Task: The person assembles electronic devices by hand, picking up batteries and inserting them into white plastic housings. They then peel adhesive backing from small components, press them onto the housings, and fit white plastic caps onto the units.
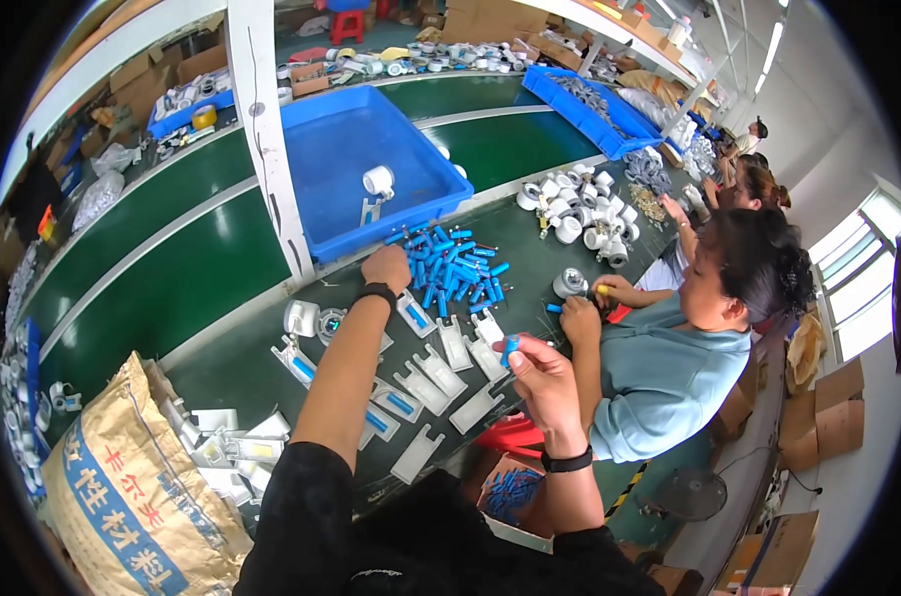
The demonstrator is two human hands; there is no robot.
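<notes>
Between the thumb and fingers of my right hand (545, 382) is a small blue cylindrical battery (510, 350), held up above the worktable. My left hand (386, 266) reaches forward to the left edge of a heap of blue batteries (460, 268). Its fingers look curled, and whatever they may hold is hidden. Just below that hand lies a white plastic battery holder (415, 314) with a blue cell in it. Several white holders without cells (436, 372) lie in rows between my arms, and others with blue cells (396, 399) lie beside my left forearm.
A blue tray (440, 194) holding a white round part stands beyond the heap. White round housings (569, 214) are piled to the right. A co-worker (659, 328) works close on my right. A paper sack (142, 487) stands front left, and a carton of blue batteries (520, 531) sits below.
</notes>
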